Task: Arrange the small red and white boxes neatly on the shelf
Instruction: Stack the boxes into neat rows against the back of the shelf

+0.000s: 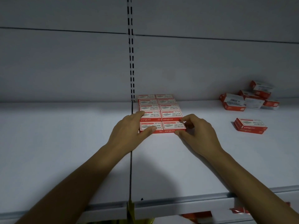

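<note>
Small red and white boxes lie flat in two neat columns (159, 107) on the white shelf (186, 159), running back to the rear wall. The front row holds a left box (149, 126) and a right box (174, 126), a small gap behind them. My left hand (129, 129) holds the left box, thumb along its front edge and fingers reaching past its left side. My right hand (196, 131) pinches the right end of the right box between thumb and curled fingers.
A loose heap of the same boxes (250, 98) lies at the back right. A short stack of two boxes (250, 126) sits nearer the front right. A slotted upright (131, 62) splits the back panel, and a seam runs down the shelf below it.
</note>
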Available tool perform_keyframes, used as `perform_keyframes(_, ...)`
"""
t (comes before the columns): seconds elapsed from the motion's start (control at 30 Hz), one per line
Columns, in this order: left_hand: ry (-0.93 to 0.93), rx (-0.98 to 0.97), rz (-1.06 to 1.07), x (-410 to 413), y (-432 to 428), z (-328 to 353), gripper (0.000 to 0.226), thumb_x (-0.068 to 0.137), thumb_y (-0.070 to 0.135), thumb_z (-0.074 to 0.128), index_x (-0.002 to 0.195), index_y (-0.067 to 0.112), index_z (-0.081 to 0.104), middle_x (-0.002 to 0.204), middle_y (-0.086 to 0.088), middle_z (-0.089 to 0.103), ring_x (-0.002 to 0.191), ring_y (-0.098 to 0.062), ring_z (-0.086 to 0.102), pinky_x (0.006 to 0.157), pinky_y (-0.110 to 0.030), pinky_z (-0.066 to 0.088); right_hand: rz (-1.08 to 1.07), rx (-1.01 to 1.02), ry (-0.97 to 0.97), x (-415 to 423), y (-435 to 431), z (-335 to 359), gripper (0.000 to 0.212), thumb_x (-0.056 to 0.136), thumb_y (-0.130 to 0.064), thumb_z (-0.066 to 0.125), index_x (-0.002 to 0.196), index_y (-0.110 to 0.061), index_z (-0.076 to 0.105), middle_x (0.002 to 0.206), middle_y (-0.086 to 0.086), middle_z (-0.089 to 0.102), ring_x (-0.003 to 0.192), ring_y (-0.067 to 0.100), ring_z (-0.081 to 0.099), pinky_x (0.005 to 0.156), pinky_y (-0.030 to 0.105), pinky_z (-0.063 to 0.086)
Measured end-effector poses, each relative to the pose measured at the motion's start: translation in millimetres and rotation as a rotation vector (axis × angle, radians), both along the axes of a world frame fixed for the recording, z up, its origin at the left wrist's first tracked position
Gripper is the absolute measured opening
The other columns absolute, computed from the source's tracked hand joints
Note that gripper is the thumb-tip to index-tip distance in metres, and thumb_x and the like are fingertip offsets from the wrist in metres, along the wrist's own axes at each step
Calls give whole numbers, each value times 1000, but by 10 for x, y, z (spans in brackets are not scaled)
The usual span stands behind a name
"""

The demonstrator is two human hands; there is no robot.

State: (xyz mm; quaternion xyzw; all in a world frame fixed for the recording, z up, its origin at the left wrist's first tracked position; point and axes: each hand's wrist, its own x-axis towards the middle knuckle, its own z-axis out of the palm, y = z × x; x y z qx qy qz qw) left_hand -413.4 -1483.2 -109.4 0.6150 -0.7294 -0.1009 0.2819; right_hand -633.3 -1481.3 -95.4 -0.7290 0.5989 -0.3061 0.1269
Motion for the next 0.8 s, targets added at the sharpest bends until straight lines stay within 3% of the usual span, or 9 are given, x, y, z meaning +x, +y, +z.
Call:
perform_keyframes(0.17, -107, -132, 71, 24, 49, 10, 53, 87, 60, 44, 129, 29, 49, 121, 7, 57, 104, -12, 56, 82, -31, 49, -6, 79, 24, -47, 72, 36, 47, 82, -42, 69, 122, -24, 52, 119, -6, 64, 97, 10, 59, 83, 25, 46)
perform_keyframes(0.3, -210, -312, -89, -51, 81, 47, 42, 89, 49, 49, 117, 19, 60, 115, 2, 56, 101, -15, 56, 73, -30, 55, -8, 84, 42, -336, 197, 125, 51, 83, -44, 66, 128, -24, 50, 128, -4, 57, 111, 14, 56, 93, 31, 47)
perform_keyframes(0.43, -296, -351, -268, -448, 104, 199, 35, 87, 46, 53, 111, 22, 63, 117, 7, 55, 103, -12, 51, 76, -28, 49, 51, 72, -43, -748, 298, 192, 40, 85, -36, 68, 121, -23, 58, 118, -6, 61, 102, 8, 56, 88, 21, 45)
perform_keyframes(0.6, -247, -267, -363, -1239, 115, 368, 41, 90, 52, 43, 122, 29, 55, 124, 11, 51, 111, -7, 47, 83, -24, 42, 82, 30, -96, -1164, 303, 213, 24, 84, -36, 68, 106, -26, 65, 96, -16, 63, 86, -2, 59, 74, 5, 43)
perform_keyframes(0.8, -109, -163, -328, -2441, -8, 385, 59, 90, 47, 53, 142, 29, 32, 144, 6, 39, 130, -14, 35, 99, -31, 34, 78, -86, -226, -1990, 225, 339, 5, 86, -19, 67, 90, -19, 70, 81, -11, 69, 74, -1, 64, 68, 8, 49)
